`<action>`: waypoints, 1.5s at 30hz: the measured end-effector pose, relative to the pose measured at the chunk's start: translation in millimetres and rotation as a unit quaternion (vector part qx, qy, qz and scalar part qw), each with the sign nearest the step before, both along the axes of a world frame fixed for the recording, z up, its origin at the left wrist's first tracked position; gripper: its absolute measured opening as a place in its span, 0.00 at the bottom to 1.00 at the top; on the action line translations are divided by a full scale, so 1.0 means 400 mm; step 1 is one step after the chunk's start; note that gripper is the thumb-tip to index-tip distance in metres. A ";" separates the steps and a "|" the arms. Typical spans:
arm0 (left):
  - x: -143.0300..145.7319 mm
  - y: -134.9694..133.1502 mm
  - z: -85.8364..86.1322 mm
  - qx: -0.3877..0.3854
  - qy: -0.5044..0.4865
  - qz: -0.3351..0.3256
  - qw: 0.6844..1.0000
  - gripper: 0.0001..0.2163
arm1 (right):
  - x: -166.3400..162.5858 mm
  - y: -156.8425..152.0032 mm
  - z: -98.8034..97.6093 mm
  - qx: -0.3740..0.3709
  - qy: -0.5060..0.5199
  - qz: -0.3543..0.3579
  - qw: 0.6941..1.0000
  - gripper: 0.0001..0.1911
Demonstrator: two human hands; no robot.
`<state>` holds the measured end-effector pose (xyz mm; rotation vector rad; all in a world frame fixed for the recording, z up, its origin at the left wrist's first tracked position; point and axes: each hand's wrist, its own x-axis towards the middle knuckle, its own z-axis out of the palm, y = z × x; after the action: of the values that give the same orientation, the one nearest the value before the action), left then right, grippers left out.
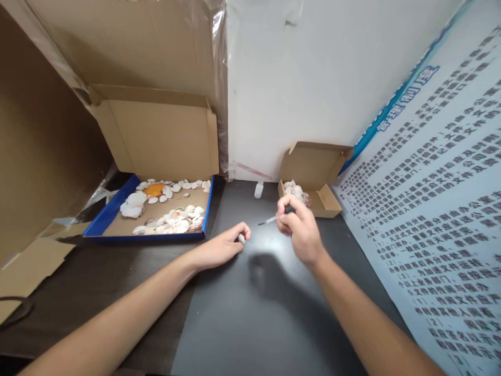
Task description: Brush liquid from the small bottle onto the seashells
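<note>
**Shell held down, tool poised**

On the dark table [250, 324], the large blue-edged box [156, 209] holds many shells; the small carton [317, 193] holds fewer. The right hand [299, 230] is clamped on a thin tool [272, 219], perhaps a brush. The left hand [223, 245] pinches one small shell [241, 238], apparently untouched so far.

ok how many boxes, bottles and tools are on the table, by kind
Cardboard boxes with shells: 2, the big box and the small box.
Small white bottles: 1, the bottle by the wall.
Thin tools: 1, the tool in the right hand.
Loose shells in hand: 1, the shell in the left hand.
Total: 5
</note>
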<state>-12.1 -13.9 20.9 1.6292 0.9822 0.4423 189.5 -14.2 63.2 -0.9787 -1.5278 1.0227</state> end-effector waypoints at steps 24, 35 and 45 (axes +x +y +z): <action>-0.028 0.013 -0.045 -0.097 -0.132 0.005 0.986 0.12 | -0.019 -0.063 -0.161 0.095 -0.196 -0.051 0.975 0.07; -0.028 0.014 -0.056 -0.047 -0.139 0.009 0.989 0.12 | -0.016 -0.064 -0.150 0.115 -0.242 -0.029 0.963 0.03; -0.021 -0.002 -0.043 -0.060 -0.101 0.015 0.993 0.13 | -0.023 -0.072 -0.136 0.141 -0.255 -0.058 0.955 0.04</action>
<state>-20.5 -14.9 3.8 1.4329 0.8656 0.5469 180.4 -42.9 8.9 -1.1633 -1.9443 0.4616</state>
